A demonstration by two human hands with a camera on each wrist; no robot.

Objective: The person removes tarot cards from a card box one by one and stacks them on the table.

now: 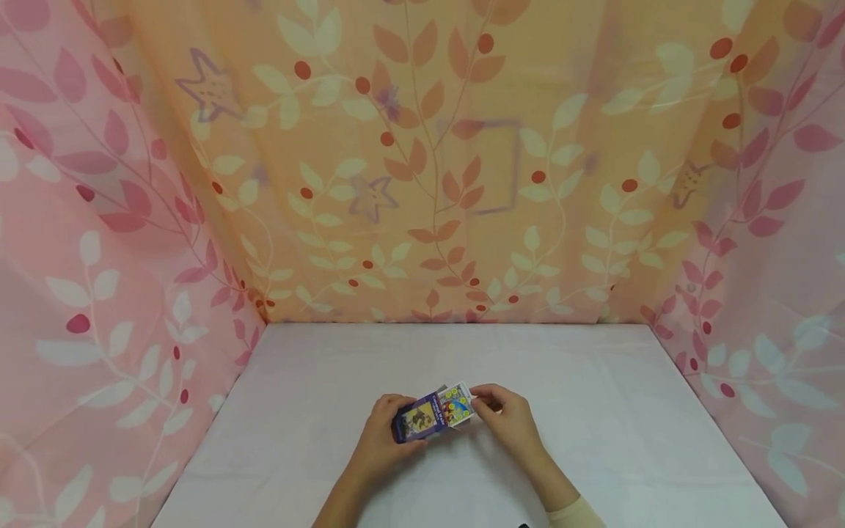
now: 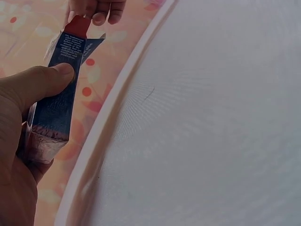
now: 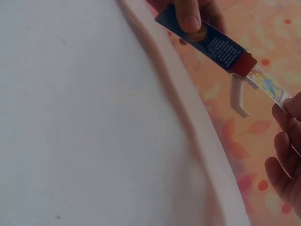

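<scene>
My left hand grips a dark blue-purple card box by its sides, with the thumb along its near edge. An illustrated card with yellow discs and a white border sticks partway out of the box's right end. At the card's outer end, my right hand pinches it between thumb and fingers. In the right wrist view the card bends slightly between box and fingers, and a pale flap hangs from the opened end. A red tab stands at that end in the left wrist view. The box's inside is hidden.
A white cloth-covered table lies under both hands. Pink leaf-patterned curtains stand on the left and right, and an orange one hangs behind. A small dark object shows at the bottom edge.
</scene>
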